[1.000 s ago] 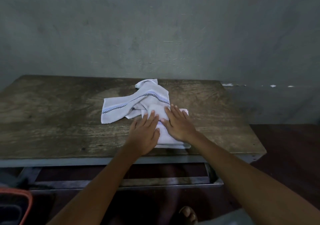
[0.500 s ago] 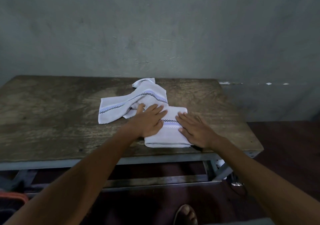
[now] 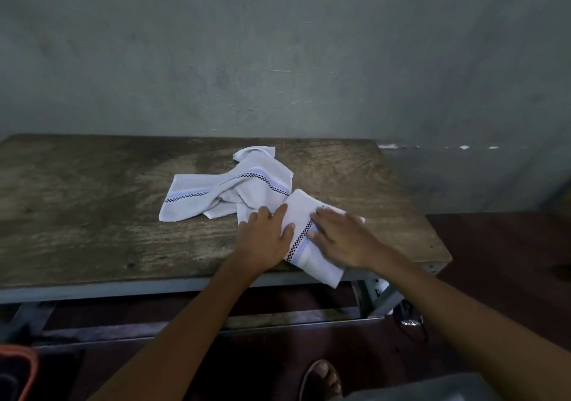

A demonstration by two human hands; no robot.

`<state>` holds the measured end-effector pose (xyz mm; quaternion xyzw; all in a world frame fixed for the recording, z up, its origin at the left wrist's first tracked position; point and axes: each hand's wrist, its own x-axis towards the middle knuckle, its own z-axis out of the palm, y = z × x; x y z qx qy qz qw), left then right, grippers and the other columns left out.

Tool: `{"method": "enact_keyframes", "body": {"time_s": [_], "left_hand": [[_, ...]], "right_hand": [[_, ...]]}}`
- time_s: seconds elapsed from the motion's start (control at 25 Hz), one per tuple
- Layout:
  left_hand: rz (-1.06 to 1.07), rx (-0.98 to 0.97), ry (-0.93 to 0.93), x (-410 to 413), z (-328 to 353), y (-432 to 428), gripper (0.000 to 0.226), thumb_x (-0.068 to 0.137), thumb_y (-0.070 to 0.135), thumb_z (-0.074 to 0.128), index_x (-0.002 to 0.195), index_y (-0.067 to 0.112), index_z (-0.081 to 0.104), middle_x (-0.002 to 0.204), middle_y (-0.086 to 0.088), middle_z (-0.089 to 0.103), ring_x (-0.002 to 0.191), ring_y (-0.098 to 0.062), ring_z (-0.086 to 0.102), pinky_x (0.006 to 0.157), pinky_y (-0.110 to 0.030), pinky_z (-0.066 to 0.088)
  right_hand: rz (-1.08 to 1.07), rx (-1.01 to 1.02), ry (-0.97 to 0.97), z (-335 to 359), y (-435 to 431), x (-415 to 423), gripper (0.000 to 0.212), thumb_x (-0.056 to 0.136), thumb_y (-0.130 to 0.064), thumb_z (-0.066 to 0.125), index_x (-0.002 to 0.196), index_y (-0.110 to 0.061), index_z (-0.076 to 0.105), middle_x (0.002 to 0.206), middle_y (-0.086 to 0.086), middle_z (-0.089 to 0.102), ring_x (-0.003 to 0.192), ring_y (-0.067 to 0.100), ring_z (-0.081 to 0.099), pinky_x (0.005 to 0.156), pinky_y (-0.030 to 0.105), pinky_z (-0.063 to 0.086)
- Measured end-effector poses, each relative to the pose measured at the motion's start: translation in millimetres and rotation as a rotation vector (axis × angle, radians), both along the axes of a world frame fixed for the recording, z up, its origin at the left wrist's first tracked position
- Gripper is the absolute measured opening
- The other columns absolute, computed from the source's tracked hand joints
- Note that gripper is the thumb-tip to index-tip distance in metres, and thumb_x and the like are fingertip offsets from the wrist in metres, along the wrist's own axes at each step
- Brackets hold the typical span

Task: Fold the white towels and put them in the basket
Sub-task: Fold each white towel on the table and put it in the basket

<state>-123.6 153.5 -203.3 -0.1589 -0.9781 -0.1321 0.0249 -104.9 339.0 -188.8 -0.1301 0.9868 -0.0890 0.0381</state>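
Observation:
A folded white towel with a checkered blue stripe lies diagonally at the front of the wooden table, one corner hanging over the front edge. My left hand holds its left side, fingers on top. My right hand holds its right side, covering that part of the cloth. A second white towel lies crumpled and unfolded just behind, touching the folded one. The orange rim of the basket shows on the floor at the bottom left.
A grey wall stands right behind the table. The table's metal frame and crossbars run below the top. My sandalled foot is on the dark red floor, and the floor is open to the right of the table.
The folded towel has turned from square to diagonal and slid toward the front right edge, so a corner now overhangs. Both hands moved with it, spreading from its middle to its sides.

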Motion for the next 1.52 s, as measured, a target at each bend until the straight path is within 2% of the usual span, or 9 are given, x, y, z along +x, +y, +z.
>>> {"method": "enact_keyframes", "body": {"time_s": [0.12,0.36,0.52,0.64,0.76,1.08,1.24,1.36,1.52], "left_hand": [[0.023,0.405,-0.048,0,-8,-11,0.056,0.088,0.049,0.046,0.130,0.013,0.051,0.121,-0.008,0.060,0.111,-0.024,0.056,0.093,-0.035,0.044],[0.180,0.697,-0.188,9,-9,-2,0.026,0.075,0.042,0.072,0.087,0.019,0.070,0.092,0.006,0.066,0.079,-0.004,0.058,0.076,-0.018,0.043],[0.147,0.650,-0.236,8,-11,3,0.027,0.077,0.044,0.067,0.084,0.018,0.072,0.083,0.002,0.068,0.083,-0.009,0.059,0.078,-0.023,0.039],[0.099,0.571,-0.288,10,-4,5,0.037,0.083,0.039,0.065,0.065,0.007,0.063,0.066,-0.002,0.057,0.067,-0.010,0.050,0.068,-0.016,0.032],[0.092,0.388,-0.233,13,-12,0,0.046,0.084,0.052,0.057,0.050,0.022,0.046,0.083,-0.001,0.049,0.091,-0.018,0.045,0.088,-0.032,0.034],[0.222,0.141,0.085,21,-9,-2,0.052,0.085,0.059,0.040,0.069,0.015,0.062,0.085,-0.001,0.057,0.092,-0.022,0.051,0.082,-0.039,0.032],[0.227,0.183,0.347,10,-5,-21,0.049,0.083,0.047,0.034,0.055,0.014,0.057,0.068,-0.005,0.057,0.076,-0.029,0.056,0.073,-0.038,0.031],[0.005,0.247,0.334,-4,19,15,0.045,0.085,0.041,0.026,0.086,0.016,0.064,0.094,-0.002,0.060,0.095,-0.024,0.055,0.086,-0.040,0.030],[-0.362,-0.041,0.073,-26,22,79,0.047,0.098,0.038,0.025,0.140,0.020,0.037,0.150,-0.003,0.031,0.138,-0.023,0.026,0.107,-0.045,0.018]], "right_hand": [[-0.035,0.154,-0.157,-8,2,-5,0.063,0.099,-0.048,0.019,0.151,-0.017,0.002,0.160,-0.003,-0.006,0.147,0.012,-0.007,0.119,0.044,-0.001],[-0.039,0.279,-0.063,17,12,-43,0.052,0.100,-0.027,0.029,0.149,-0.024,0.014,0.160,-0.002,0.001,0.147,0.016,-0.005,0.116,0.050,-0.007],[-0.146,-0.070,-0.079,5,-14,-35,0.050,0.101,-0.039,0.022,0.148,-0.024,0.020,0.160,0.000,0.009,0.147,0.017,0.001,0.117,0.047,0.001],[-0.188,-0.044,-0.084,-15,-17,-30,0.053,0.099,-0.047,0.017,0.150,-0.032,0.012,0.160,-0.005,-0.001,0.147,0.012,-0.007,0.118,0.047,-0.006],[-0.204,-0.058,-0.102,-16,-16,-34,0.054,0.098,-0.051,0.017,0.149,-0.036,0.010,0.160,-0.007,-0.003,0.146,0.012,-0.008,0.117,0.049,-0.007],[-0.088,0.061,-0.109,-13,1,-37,0.059,0.094,-0.059,0.016,0.149,-0.038,0.005,0.159,-0.006,-0.006,0.147,0.012,-0.008,0.119,0.044,-0.003],[-0.193,-0.612,0.091,-2,8,-30,0.042,0.101,-0.033,0.032,0.140,-0.021,0.040,0.146,-0.004,0.039,0.135,0.008,0.032,0.112,0.030,0.023],[-0.586,-0.887,0.294,19,29,-14,0.025,0.098,-0.020,0.040,0.109,-0.010,0.060,0.106,0.001,0.061,0.103,0.017,0.056,0.083,0.025,0.040],[-0.747,-0.860,-0.332,32,45,32,0.020,0.089,-0.018,0.049,0.074,-0.006,0.058,0.062,0.010,0.058,0.047,0.020,0.053,0.046,0.024,0.033]]}}
